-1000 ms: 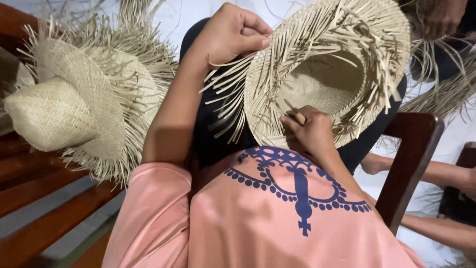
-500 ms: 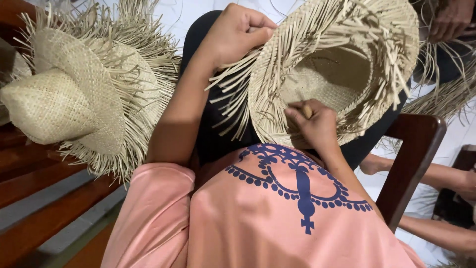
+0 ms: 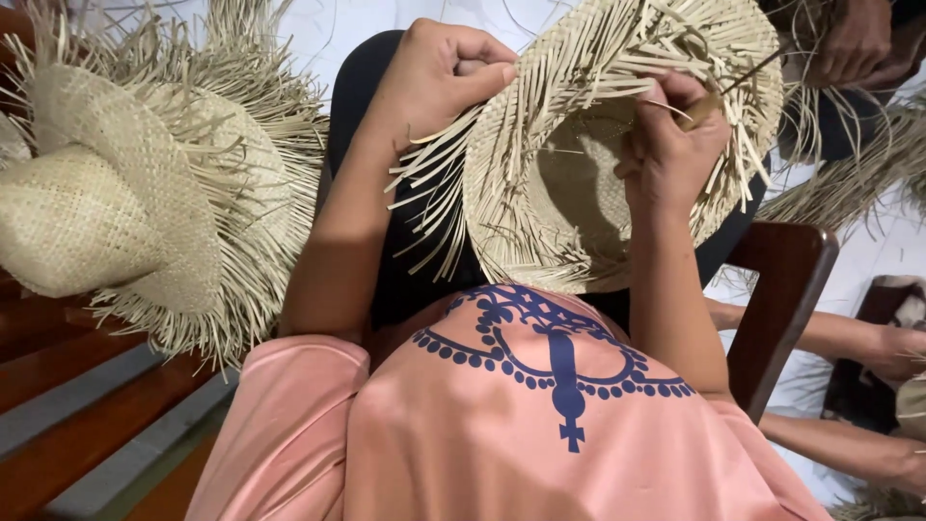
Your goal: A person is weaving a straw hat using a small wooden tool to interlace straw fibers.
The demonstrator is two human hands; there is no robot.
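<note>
Hiding the straw hat [image 3: 540, 193] brim's far edge, right hand [image 3: 670, 145] blocks it.

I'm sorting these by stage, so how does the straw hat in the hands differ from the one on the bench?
The hat in the hands is held tilted, hollow crown facing the camera; the hat on the bench rests unheld, crown outside showing. The left hand and right hand grip the first. Both have loose, unfinished straw fringes.
</note>
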